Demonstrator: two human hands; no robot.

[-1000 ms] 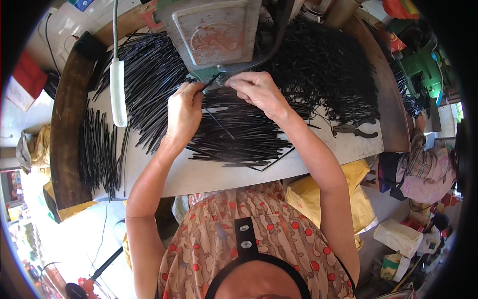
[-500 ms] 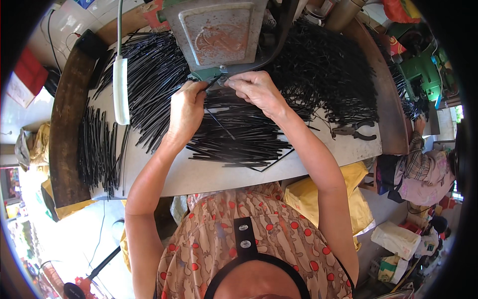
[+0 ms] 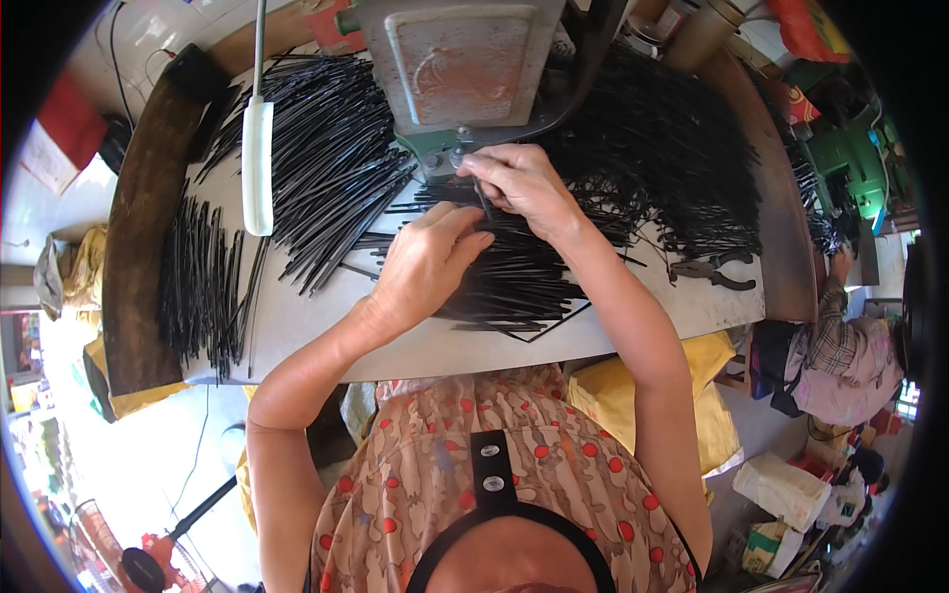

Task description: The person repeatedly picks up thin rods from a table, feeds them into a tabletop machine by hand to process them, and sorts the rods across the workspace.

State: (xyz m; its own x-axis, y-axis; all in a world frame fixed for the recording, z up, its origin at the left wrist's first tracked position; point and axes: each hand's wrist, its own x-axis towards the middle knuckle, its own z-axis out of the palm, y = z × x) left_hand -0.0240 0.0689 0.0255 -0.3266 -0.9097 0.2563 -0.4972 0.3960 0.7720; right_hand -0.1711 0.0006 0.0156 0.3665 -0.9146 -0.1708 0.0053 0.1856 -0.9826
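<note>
My right hand (image 3: 529, 190) is closed in a pinch just below the lower end of a grey-green machine (image 3: 465, 69). A thin black strip (image 3: 481, 198) sticks down from its fingers; the strip's other end is hidden. Lower and to the left, my left hand (image 3: 423, 265) rests over the middle pile of black strips (image 3: 524, 287), its thumb apart from the fingers and nothing visible between them. A larger bundle of strips (image 3: 326, 148) fans out left of the machine, and a dense dark heap (image 3: 672, 148) lies on the right.
Pliers (image 3: 714, 270) lie at the table's right side. A white lamp tube (image 3: 258, 168) hangs on the left. Curved wooden boards (image 3: 143, 257) edge the table (image 3: 326, 346). Another row of strips (image 3: 198, 287) lies far left. At the far right, a person's sleeve (image 3: 830, 316) shows beside green machinery.
My left hand has dropped from the machine's lower end down and right to the middle pile, its fingers loosened. My right hand remains near the machine. The view has shifted slightly.
</note>
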